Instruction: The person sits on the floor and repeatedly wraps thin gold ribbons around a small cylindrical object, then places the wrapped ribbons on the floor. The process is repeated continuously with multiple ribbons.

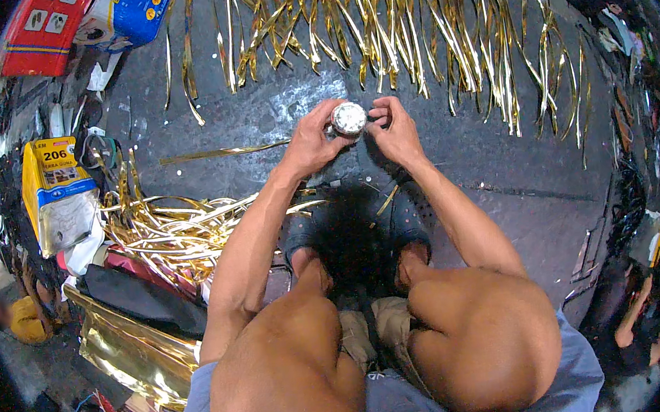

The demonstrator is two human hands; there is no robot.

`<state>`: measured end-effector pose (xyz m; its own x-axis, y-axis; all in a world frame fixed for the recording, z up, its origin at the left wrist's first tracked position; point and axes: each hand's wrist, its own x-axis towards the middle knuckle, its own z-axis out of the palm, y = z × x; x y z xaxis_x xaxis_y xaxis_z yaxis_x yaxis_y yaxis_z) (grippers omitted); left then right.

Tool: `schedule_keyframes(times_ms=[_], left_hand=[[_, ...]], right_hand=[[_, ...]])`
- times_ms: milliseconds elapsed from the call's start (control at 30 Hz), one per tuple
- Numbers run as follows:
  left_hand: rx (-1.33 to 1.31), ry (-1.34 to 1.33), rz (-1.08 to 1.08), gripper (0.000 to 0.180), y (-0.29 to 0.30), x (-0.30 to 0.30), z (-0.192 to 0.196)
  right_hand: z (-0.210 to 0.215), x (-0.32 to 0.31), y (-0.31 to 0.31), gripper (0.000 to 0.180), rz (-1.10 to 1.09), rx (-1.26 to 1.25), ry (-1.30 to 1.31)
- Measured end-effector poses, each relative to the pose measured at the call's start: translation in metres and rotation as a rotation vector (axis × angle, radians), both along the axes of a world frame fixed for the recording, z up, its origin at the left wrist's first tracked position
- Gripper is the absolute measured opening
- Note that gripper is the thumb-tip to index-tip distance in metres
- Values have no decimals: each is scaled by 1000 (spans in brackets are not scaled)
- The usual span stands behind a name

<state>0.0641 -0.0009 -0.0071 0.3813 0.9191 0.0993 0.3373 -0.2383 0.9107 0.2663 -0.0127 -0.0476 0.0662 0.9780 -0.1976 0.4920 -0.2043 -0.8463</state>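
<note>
My left hand (311, 139) is wrapped round a small round can (349, 118), whose whitish, smeared top faces up. Just right of the can is my right hand (396, 133), its thumb and fingertips bent together in a pinch. Whether those fingertips touch the can or hold something small, I cannot tell. A thin gold foil strip (221, 152) lies flat on the dark floor and runs up to my left wrist. The sides of the can are mostly hidden from above.
Long gold foil strips (376, 27) spread along the far floor. A tangled heap of gold strips (182, 236) lies left, near a yellow-and-white pack (58, 192) and a gold foil sheet (129, 344). Red (43, 31) and blue (133, 17) packages stand far left. My dark shoes (407, 218) are below.
</note>
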Motion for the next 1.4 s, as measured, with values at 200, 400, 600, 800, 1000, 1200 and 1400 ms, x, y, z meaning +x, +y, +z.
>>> schedule_keyframes(times_ms=[200, 400, 600, 800, 1000, 1200, 1400], left_hand=[[87, 43, -5, 55, 3, 4, -2], [87, 61, 2, 53, 4, 10, 2], [112, 78, 8, 52, 1, -4, -7], [101, 106, -23, 55, 6, 10, -2], [-96, 407, 26, 61, -18, -19, 6], [-255, 897, 0, 26, -58, -76, 1], [-255, 961, -12, 21, -60, -101, 1]], right_hand=[[-50, 0, 26, 41, -177, -375, 334], [56, 30, 12, 22, -319, -365, 976], [224, 91, -4, 25, -269, 16, 1277], [343, 184, -17, 26, 94, 392, 1477], [342, 262, 104, 25, 67, 669, 736], [320, 316, 190, 3, -490, 933, 715], [230, 306, 131, 19, -971, 1071, 766]])
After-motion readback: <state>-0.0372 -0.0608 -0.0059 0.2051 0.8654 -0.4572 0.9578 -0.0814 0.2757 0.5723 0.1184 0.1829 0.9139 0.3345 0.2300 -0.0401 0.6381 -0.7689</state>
